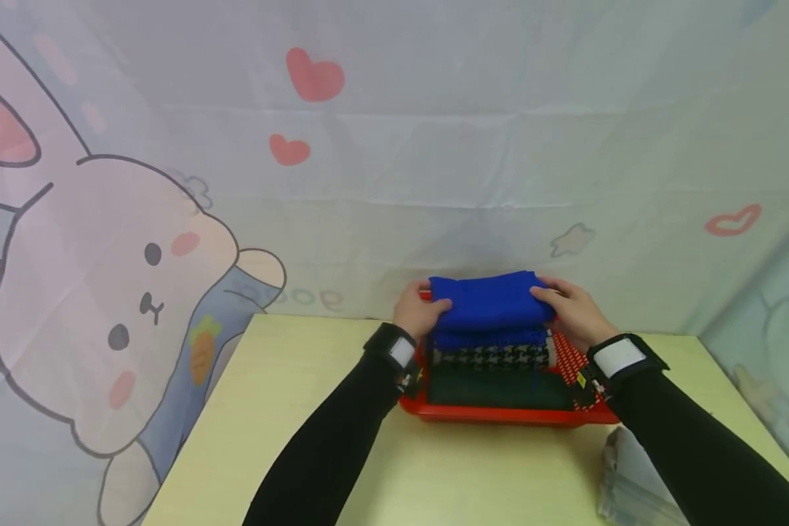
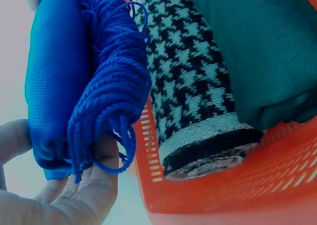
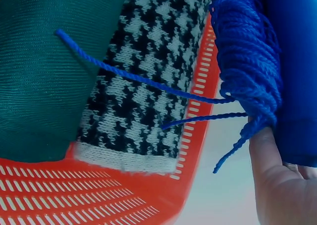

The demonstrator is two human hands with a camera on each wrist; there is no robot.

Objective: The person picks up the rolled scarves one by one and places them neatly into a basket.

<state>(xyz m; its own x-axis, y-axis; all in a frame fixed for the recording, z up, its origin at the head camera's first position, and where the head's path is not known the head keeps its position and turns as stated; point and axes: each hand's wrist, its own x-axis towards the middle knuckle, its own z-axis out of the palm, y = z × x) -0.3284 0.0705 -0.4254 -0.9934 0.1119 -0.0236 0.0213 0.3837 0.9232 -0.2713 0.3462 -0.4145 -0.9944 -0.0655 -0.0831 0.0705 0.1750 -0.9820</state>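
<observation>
A folded blue scarf [image 1: 493,301] with a corded fringe is held by both hands above the far side of a red plastic basket [image 1: 493,415]. My left hand [image 1: 421,310] grips its left end, thumb on top and fingers beneath. At the other end, my right hand [image 1: 575,314] pinches the scarf the same way. In the left wrist view the twisted blue fringe [image 2: 111,81] hangs beside the smooth roll. Inside the basket lie a rolled black-and-white houndstooth scarf [image 3: 141,81] and a dark green folded cloth [image 1: 500,387], side by side.
The basket stands on a pale yellow table [image 1: 342,380], near its back edge. A grey-white folded item in what looks like clear plastic [image 1: 638,482] lies at the front right, partly behind the right forearm. A printed curtain [image 1: 434,146] hangs behind the table.
</observation>
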